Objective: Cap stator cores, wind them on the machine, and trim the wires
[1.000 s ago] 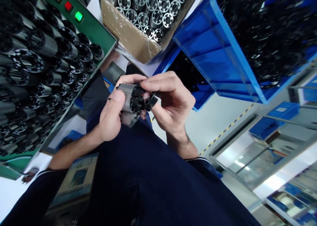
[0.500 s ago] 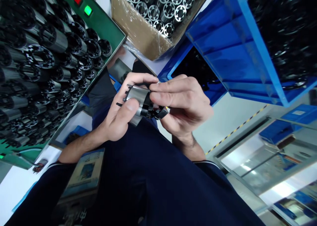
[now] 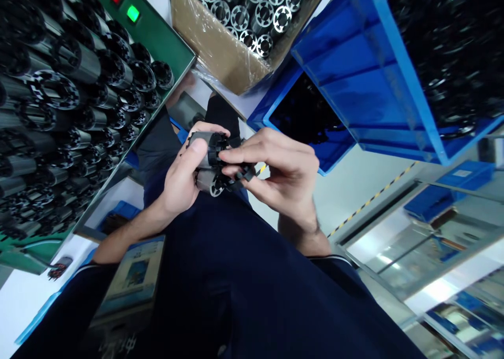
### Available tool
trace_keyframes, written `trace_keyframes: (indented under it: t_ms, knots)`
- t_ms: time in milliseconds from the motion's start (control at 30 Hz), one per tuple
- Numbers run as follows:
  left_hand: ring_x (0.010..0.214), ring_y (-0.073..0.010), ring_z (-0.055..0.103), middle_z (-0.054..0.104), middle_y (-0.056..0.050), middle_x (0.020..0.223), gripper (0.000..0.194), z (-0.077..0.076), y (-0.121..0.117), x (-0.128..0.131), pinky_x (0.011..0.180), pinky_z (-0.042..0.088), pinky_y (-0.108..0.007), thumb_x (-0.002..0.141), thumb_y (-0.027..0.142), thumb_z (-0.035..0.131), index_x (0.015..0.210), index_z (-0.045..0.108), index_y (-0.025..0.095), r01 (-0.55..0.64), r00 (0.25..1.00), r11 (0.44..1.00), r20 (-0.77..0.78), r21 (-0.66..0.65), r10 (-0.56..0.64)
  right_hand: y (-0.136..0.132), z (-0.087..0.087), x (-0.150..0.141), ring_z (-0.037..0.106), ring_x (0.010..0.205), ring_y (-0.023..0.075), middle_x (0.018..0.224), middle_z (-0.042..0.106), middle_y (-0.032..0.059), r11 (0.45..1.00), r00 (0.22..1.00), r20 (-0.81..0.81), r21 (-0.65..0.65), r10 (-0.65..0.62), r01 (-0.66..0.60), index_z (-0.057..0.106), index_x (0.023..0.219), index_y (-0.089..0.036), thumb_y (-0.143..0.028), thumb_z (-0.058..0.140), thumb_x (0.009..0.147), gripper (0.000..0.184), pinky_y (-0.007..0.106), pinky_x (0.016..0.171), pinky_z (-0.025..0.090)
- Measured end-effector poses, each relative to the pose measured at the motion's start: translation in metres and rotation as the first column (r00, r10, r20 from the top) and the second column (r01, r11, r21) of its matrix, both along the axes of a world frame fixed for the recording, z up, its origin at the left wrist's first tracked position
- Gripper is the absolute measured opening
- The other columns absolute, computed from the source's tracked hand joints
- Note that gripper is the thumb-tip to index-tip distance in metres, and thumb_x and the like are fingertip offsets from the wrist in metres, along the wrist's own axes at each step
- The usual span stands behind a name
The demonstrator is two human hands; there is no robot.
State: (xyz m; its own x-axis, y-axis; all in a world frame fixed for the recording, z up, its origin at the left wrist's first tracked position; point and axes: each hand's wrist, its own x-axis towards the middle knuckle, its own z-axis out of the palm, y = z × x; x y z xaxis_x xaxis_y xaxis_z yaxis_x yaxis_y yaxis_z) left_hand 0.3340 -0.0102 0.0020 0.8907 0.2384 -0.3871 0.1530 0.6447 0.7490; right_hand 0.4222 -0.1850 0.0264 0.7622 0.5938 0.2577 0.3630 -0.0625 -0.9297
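Note:
Between my hands is a steel motor core (image 3: 205, 165) with black plastic parts fitted at one end, and its slotted end face shows low down. My left hand (image 3: 181, 175) wraps around the core, with the thumb pressing on its steel side. My right hand (image 3: 275, 175) reaches in from the other side, its fingers pinching a black plastic piece (image 3: 244, 174) at the core's end. The fingers hide part of the core's black end.
A green-edged tray (image 3: 173, 49) packed with similar cores lies left, below indicator lights. At the top stands a plastic-lined cardboard box (image 3: 205, 49) of steel cores. To the right are blue crates (image 3: 354, 75) holding black parts. Dark clothing fills the bottom.
The core has turned in my hands, so its end face now shows at the bottom. My right fingers have shifted onto the black plastic piece, and my left thumb sits higher on the core.

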Motion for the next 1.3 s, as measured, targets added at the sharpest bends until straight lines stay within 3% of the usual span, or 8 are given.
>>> trace_keyframes:
  t_ms: [133,300,400,533,700,867,1133,1300]
  knots:
    - [0.109,-0.0308,0.086,0.083,-0.01,0.113,0.048,0.003,-0.002,0.0,0.096,0.075,-0.043,0.106,0.07,0.085,0.116,0.085,0.024,0.014,1.0,1.0,-0.009,-0.01,-0.014,0.004,-0.007,-0.005,0.078,0.08,0.0188,0.096,0.086,0.0005,0.998,0.998,-0.059,0.062,0.005,-0.001,0.094,0.129,-0.031,-0.02,0.093,0.104,0.027,0.032,0.063,0.065]
    - [0.103,-0.0265,0.084,0.08,-0.007,0.114,0.043,-0.001,-0.003,0.0,0.089,0.072,-0.039,0.109,0.068,0.084,0.125,0.086,0.028,-0.042,0.998,0.998,0.047,0.055,0.039,0.011,-0.009,-0.012,0.085,0.091,0.0197,0.118,0.091,0.0031,0.991,0.994,-0.092,0.114,-0.054,0.064,0.093,0.119,-0.029,-0.025,0.093,0.105,0.015,0.03,0.062,0.066]
    - [0.11,-0.0273,0.083,0.081,-0.008,0.118,0.043,-0.007,-0.001,-0.006,0.09,0.071,-0.038,0.117,0.069,0.072,0.123,0.088,0.03,-0.02,0.998,0.993,0.068,0.115,0.013,0.011,-0.012,-0.016,0.087,0.086,0.0198,0.117,0.092,0.0034,0.991,0.978,-0.198,0.096,-0.072,0.092,0.088,0.144,-0.034,-0.03,0.095,0.106,0.038,0.03,0.062,0.071]
    - [0.122,-0.0337,0.083,0.079,-0.01,0.109,0.051,-0.016,0.007,-0.012,0.089,0.071,-0.04,0.117,0.071,0.068,0.121,0.088,0.025,0.059,0.994,0.987,0.082,0.15,-0.072,0.009,-0.019,-0.015,0.09,0.085,0.0201,0.114,0.093,0.0018,0.989,0.95,-0.307,0.149,0.06,-0.014,0.088,0.148,-0.032,-0.039,0.104,0.101,0.049,0.029,0.067,0.076]
    - [0.105,-0.0306,0.085,0.076,-0.008,0.096,0.048,-0.019,0.012,-0.012,0.088,0.072,-0.04,0.118,0.07,0.07,0.115,0.086,0.024,0.116,0.985,0.991,0.12,0.061,-0.123,0.014,-0.028,-0.002,0.091,0.084,0.0173,0.118,0.095,0.0003,0.956,0.885,-0.425,0.285,0.192,-0.071,0.094,0.139,-0.031,-0.039,0.107,0.099,0.043,0.024,0.067,0.075]
    - [0.09,-0.0268,0.085,0.075,-0.008,0.099,0.046,-0.018,0.012,-0.015,0.085,0.075,-0.041,0.12,0.068,0.068,0.119,0.08,0.024,0.161,0.979,0.987,0.125,-0.009,-0.158,0.016,-0.033,0.004,0.093,0.09,0.0224,0.109,0.094,-0.0006,0.95,0.787,-0.552,0.284,0.275,-0.133,0.095,0.133,-0.032,-0.044,0.106,0.098,0.039,0.036,0.084,0.082]
    - [0.087,-0.027,0.084,0.078,-0.008,0.103,0.058,-0.025,0.019,-0.016,0.074,0.072,-0.04,0.119,0.08,0.061,0.137,0.078,0.026,0.22,0.965,0.973,0.128,0.067,-0.227,0.019,-0.023,-0.004,0.089,0.08,0.0165,0.11,0.093,-0.0035,0.963,0.83,-0.529,0.269,0.177,-0.034,0.093,0.138,-0.034,-0.037,0.101,0.105,0.035,0.028,0.074,0.077]
    - [0.122,-0.0307,0.084,0.084,-0.011,0.132,0.065,-0.017,0.019,-0.008,0.105,0.073,-0.042,0.123,0.077,0.053,0.137,0.087,0.023,0.182,0.967,0.968,0.147,0.171,-0.208,0.01,0.003,-0.011,0.091,0.095,0.0217,0.112,0.095,-0.0035,0.999,0.963,-0.268,0.039,0.04,-0.03,0.095,0.138,-0.044,-0.027,0.094,0.109,0.033,0.037,0.093,0.079]
